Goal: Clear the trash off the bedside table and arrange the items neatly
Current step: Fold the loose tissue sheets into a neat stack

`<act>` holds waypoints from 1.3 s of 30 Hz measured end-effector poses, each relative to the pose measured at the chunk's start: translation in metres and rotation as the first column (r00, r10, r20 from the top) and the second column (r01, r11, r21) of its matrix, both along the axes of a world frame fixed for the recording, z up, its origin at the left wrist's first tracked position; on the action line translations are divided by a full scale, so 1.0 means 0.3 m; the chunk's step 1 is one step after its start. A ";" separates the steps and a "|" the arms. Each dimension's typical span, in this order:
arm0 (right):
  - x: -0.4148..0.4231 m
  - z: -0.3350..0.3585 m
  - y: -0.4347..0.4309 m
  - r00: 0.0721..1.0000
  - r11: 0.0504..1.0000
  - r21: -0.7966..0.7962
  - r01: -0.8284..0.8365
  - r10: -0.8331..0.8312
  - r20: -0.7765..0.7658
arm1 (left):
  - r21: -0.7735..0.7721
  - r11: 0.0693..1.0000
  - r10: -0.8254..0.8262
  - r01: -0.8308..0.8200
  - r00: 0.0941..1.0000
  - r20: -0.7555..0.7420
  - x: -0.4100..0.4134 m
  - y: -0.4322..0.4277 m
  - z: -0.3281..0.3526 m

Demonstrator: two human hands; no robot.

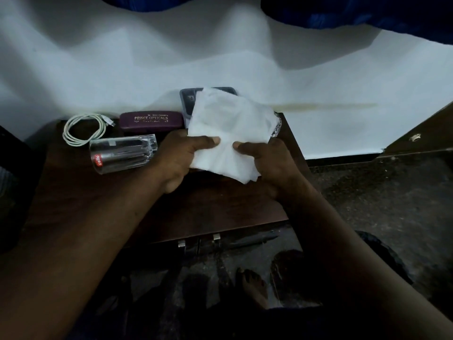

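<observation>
Both hands hold a white tissue point(230, 128) above the dark wooden bedside table point(208, 207). My left hand point(181, 155) pinches its lower left edge, and my right hand point(267, 160) pinches its lower right edge. The tissue covers most of a phone point(187, 100) lying at the table's back. A scrap of silver foil point(277, 127) peeks out behind the tissue's right side. A clear glass point(122, 153) with a red label lies on its side at the left. Behind it sit a maroon spectacle case point(151, 120) and a coiled white cable point(84, 128).
A white bed sheet point(318, 82) rises behind the table, with dark blue fabric point(367, 13) at the top. The dark speckled floor point(392, 197) lies to the right. The table's front edge has two metal handles point(198, 240). A bare foot point(252, 285) rests below.
</observation>
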State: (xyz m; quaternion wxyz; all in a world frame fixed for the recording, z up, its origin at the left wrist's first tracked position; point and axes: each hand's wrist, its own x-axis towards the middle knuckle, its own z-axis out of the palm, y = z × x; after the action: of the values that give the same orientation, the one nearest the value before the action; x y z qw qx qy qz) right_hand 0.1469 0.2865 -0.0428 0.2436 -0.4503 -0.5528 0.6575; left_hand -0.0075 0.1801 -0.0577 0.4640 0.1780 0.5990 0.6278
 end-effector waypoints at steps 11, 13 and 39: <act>-0.030 0.004 -0.053 0.933 0.853 -0.520 0.052 -0.227 -0.279 | 0.244 0.970 -0.098 -0.020 0.882 0.460 0.067 0.001 0.047; -0.039 -0.003 -0.078 0.942 0.867 -0.494 0.065 -0.217 -0.257 | 0.258 0.965 -0.072 -0.048 0.896 0.438 0.106 0.010 0.040; -0.032 -0.077 -0.003 0.996 1.000 -0.026 0.016 -0.014 0.087 | -0.108 0.994 0.023 -0.014 0.996 0.085 -0.005 -0.036 0.017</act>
State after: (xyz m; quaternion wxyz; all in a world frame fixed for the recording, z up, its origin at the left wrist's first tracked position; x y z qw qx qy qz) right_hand 0.1372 0.2856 -0.0658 0.2185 -0.4855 -0.5508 0.6428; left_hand -0.0090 0.1692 -0.0525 0.4925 0.1202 0.6130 0.6060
